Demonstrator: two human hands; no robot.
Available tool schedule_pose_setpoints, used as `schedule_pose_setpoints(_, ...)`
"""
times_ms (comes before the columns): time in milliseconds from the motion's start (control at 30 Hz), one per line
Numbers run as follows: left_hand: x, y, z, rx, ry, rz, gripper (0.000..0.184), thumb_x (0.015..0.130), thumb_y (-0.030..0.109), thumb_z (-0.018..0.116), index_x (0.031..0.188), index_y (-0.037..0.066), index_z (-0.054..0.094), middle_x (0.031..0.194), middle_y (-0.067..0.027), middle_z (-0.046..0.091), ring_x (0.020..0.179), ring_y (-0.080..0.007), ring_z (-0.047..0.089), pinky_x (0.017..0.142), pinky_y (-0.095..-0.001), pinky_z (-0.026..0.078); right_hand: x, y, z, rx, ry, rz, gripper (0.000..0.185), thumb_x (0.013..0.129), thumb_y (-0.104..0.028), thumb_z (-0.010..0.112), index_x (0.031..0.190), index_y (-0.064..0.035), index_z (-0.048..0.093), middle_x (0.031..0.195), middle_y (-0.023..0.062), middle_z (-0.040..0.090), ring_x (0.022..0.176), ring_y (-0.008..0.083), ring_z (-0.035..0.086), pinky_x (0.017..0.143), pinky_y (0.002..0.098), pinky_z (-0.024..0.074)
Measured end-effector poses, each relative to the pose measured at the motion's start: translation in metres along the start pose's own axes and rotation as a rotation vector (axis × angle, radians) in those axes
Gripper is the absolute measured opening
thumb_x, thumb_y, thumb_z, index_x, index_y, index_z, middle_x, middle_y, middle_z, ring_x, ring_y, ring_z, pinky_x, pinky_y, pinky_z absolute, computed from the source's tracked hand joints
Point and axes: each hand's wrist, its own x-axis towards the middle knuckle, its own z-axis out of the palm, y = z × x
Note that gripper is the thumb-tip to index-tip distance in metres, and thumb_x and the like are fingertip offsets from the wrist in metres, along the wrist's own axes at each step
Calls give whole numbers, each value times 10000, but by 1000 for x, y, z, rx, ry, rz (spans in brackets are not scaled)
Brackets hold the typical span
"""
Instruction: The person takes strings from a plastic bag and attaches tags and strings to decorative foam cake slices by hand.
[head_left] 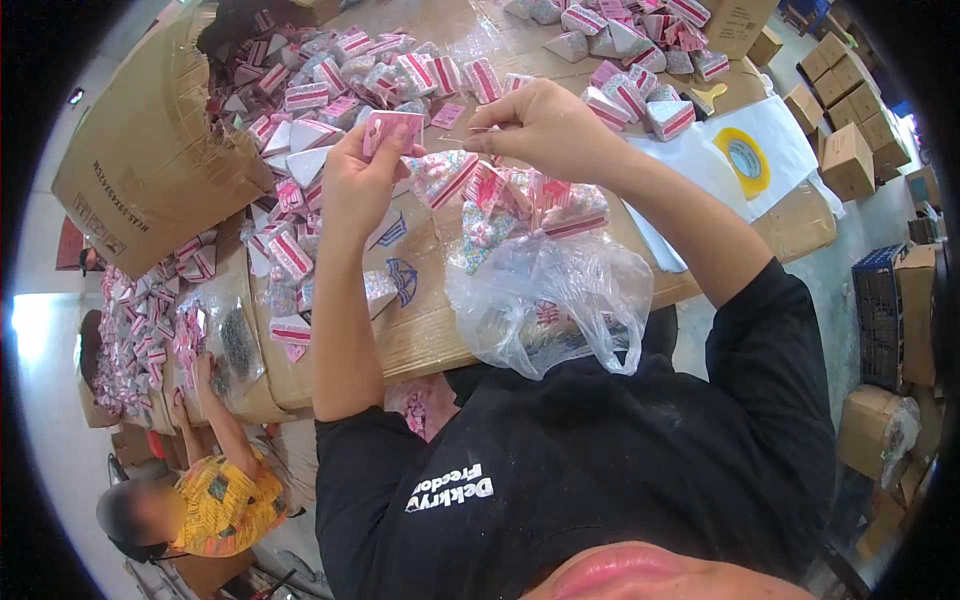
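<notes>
My left hand (362, 175) pinches a pink card tag (393, 130) above the cardboard-covered table. Just right of it, my right hand (530, 125) has thumb and forefinger pressed together on what looks like a thin, pale string. Between and below the hands is a speckled cake-slice-shaped piece (442, 178) with a pink stripe. More such pieces (578, 213) lie at the mouth of a clear plastic bag (545, 290) on the table edge near my body.
Piles of cake-slice pieces (330, 90) cover the table's far side and left. A torn carton (150, 150) stands at left. Yellow tape (742, 162) lies on white sheets at right. A co-worker in a yellow shirt (230, 505) is at lower left. Boxes (848, 160) stand beyond.
</notes>
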Motion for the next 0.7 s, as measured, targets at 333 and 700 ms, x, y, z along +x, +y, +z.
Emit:
schedule_pose_setpoints(333, -14, 33, 2, 295, 87, 8, 220, 964, 211, 610, 1006, 9, 688, 766, -59, 706, 675, -110, 642, 625, -272, 484, 3, 3, -1, -4, -18, 7, 242, 885, -213, 713, 1017, -13, 750, 804, 67, 724, 729, 89, 640, 706, 264, 520)
schedule_pose_setpoints(700, -12, 28, 2, 302, 75, 1, 222, 968, 207, 603, 1004, 5, 688, 785, -82, 707, 693, -118, 652, 639, -281, 493, 3, 4, -2, -55, -8, 3, 258, 885, -240, 715, 1022, -24, 754, 802, 72, 725, 725, 93, 643, 700, 268, 519)
